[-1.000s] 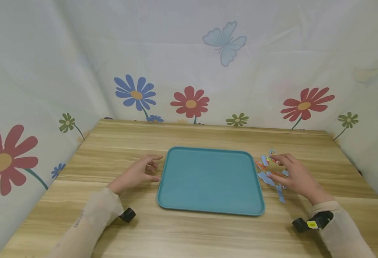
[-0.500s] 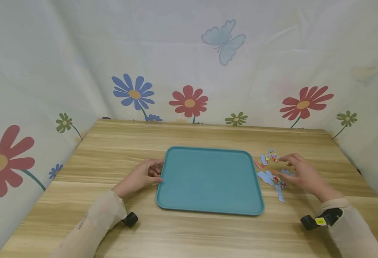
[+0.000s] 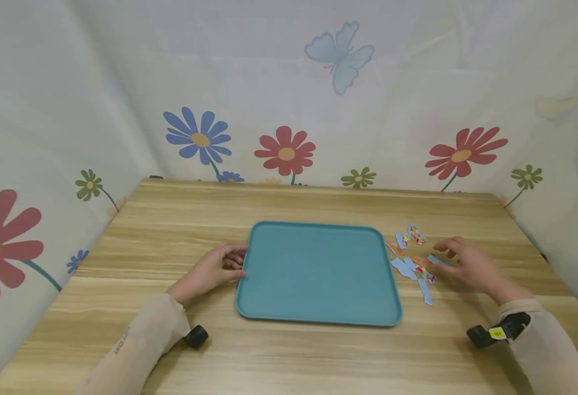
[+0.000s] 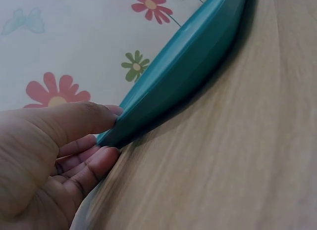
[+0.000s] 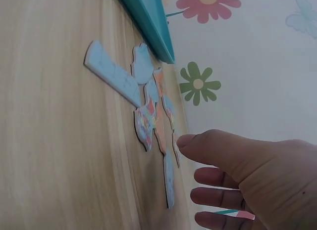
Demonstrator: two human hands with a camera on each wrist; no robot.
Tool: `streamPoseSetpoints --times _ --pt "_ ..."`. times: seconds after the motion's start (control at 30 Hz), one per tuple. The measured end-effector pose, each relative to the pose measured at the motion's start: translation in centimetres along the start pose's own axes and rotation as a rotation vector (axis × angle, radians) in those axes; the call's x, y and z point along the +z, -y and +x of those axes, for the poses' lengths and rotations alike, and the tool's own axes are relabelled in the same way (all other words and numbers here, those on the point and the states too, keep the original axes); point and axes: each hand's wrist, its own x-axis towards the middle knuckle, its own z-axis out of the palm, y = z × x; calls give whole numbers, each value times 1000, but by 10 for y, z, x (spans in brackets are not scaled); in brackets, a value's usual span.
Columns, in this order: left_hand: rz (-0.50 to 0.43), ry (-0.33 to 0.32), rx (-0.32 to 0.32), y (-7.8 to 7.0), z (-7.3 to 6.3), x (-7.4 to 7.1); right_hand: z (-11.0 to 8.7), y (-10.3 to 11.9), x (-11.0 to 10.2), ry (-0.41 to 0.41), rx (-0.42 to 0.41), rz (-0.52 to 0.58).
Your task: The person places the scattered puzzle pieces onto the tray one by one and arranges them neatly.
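A teal rectangular tray (image 3: 318, 274) lies in the middle of the wooden table. At its left side my left hand (image 3: 212, 274) holds the edge; in the left wrist view the thumb is on the tray's rim (image 4: 181, 67) and the fingertips are at its lower side. Several flat, irregular puzzle pieces (image 3: 426, 292), light blue, orange and multicoloured, are spread beyond the tray's right side. Just right of them hovers my right hand (image 3: 471, 270), fingers loosely bent and holding nothing. The right wrist view has its thumb near the farther pieces (image 5: 168, 180), apart from the fingers.
Wood-grain table (image 3: 289, 356) surrounds the tray. A pale curtain (image 3: 249, 66) printed with flowers and a butterfly stands behind the table and along both sides. Black wrist cameras (image 3: 196, 337) are strapped at both sleeves.
My left hand has come rightward onto the tray's left edge. My right hand has drawn back to the right, uncovering more of the puzzle pieces. The head view has shifted slightly.
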Motion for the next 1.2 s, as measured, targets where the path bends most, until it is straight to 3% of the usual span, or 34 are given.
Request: streamPoseSetpoints --times 0.67,0.9,1.2 --pt "-25 5 9 0 -1 -1 10 -11 6 103 32 12" --pt "-11 4 37 2 1 0 12 -12 7 94 26 -28" --pt "-40 11 12 2 1 0 15 -11 11 76 17 -71"
